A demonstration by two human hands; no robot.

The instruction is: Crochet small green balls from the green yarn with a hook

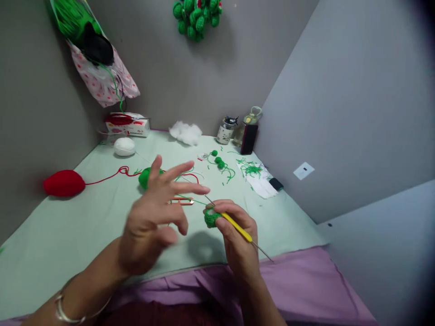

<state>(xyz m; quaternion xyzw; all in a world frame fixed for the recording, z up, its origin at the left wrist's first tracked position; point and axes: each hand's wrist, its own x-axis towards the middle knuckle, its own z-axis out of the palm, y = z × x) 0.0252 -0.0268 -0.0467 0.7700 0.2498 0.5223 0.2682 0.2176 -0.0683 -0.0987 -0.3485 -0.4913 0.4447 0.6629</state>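
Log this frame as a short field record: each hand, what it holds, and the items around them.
setting: pale green table cover in a grey-walled corner
left hand: raised, open, fingers spread, blurred
right hand: grip closed on yellow crochet hook, green crocheted piece at its fingertips
behind hands: green yarn ball, red yarn ball, white yarn ball
on wall: cluster of green crocheted balls
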